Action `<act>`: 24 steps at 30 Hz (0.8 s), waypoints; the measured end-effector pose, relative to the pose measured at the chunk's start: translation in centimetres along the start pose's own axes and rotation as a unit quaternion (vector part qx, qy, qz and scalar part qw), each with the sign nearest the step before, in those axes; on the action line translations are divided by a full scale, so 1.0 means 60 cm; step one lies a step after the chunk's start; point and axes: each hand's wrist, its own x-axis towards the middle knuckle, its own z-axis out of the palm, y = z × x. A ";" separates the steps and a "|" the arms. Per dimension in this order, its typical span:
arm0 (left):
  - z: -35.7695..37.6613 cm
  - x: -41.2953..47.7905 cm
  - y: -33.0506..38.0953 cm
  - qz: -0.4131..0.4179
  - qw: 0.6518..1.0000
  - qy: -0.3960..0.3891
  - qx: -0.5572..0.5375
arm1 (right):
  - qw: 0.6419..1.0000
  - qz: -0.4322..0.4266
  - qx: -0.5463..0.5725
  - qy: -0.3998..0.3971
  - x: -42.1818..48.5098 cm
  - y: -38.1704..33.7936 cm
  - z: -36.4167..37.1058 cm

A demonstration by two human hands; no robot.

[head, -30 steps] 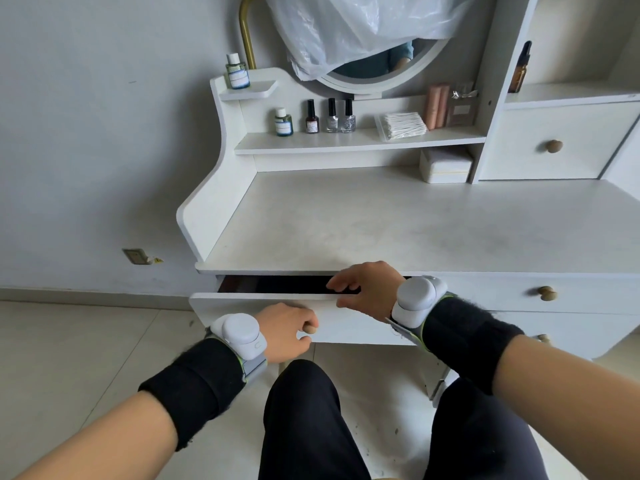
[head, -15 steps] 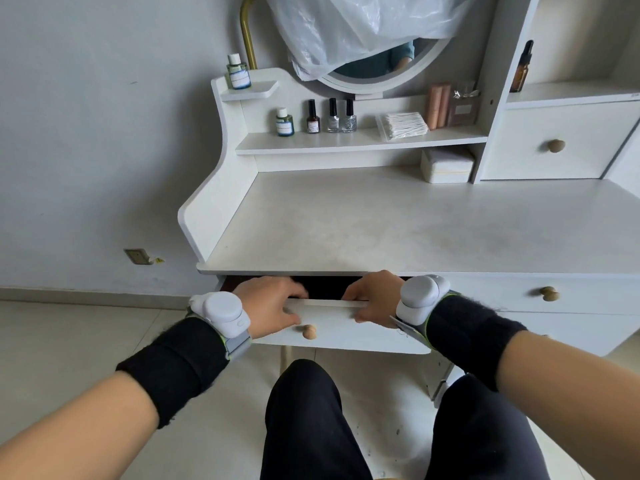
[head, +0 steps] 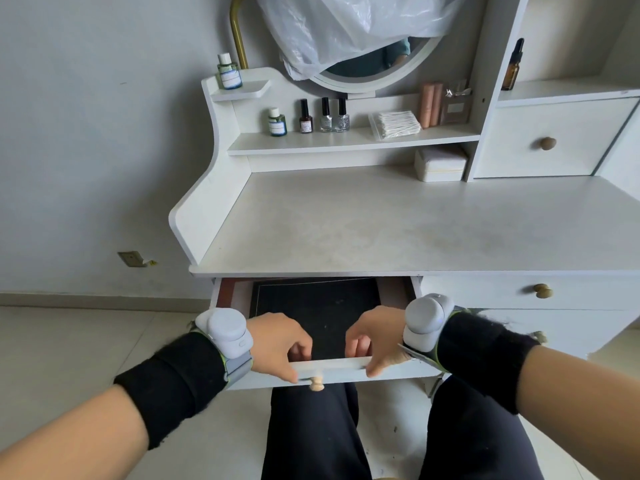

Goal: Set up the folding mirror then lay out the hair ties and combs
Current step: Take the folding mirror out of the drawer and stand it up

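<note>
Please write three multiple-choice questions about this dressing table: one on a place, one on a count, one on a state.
1. Where does the pack of cotton swabs lie? A. on the shelf B. on the tabletop C. on the floor
2. How many nail polish bottles stand on that shelf? A. two B. three C. five
3. The left drawer is: A. shut B. pulled open C. removed
Answers: A, it lies right of the bottles; B, one dark, two silvery; B, its dark inside shows.
</note>
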 end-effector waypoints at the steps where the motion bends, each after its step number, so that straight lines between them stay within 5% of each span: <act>1: 0.004 0.002 -0.002 0.001 1.000 -0.007 0.001 | 1.000 0.001 0.003 -0.005 0.001 0.002 0.003; 5: 0.001 0.019 -0.025 -0.030 0.996 -0.017 -0.084 | 0.996 0.024 0.083 -0.011 0.014 0.018 0.002; 15: 0.031 0.066 -0.089 -0.251 0.962 0.104 0.004 | 0.957 0.225 0.060 0.171 0.091 0.063 0.004; 24: 0.048 0.079 -0.107 -0.326 0.935 0.116 -0.079 | 0.943 0.307 0.013 0.130 0.106 0.078 0.008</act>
